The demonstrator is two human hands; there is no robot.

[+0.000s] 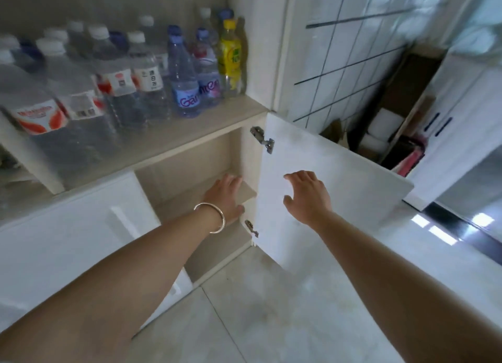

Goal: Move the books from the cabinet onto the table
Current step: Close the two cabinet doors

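Note:
A low white cabinet (190, 156) stands with its right door (339, 188) swung wide. My left hand (226, 197), with a silver bangle on the wrist, reaches into the compartment over the beige inner shelf (248, 190), fingers spread and holding nothing. My right hand (308, 197) hovers in front of the inner face of the door, fingers apart, also holding nothing. I see no books on the visible parts of the two shelves; the deeper left part of the compartment is hidden behind the shut left door (81, 221).
Several plastic water bottles (146, 77) and a yellow drink bottle (230, 55) crowd the cabinet top. A tiled wall (347, 50) rises on the right. Cardboard and boxes (385, 123) fill a gap behind the door. Pale glossy floor tiles (285, 308) lie below.

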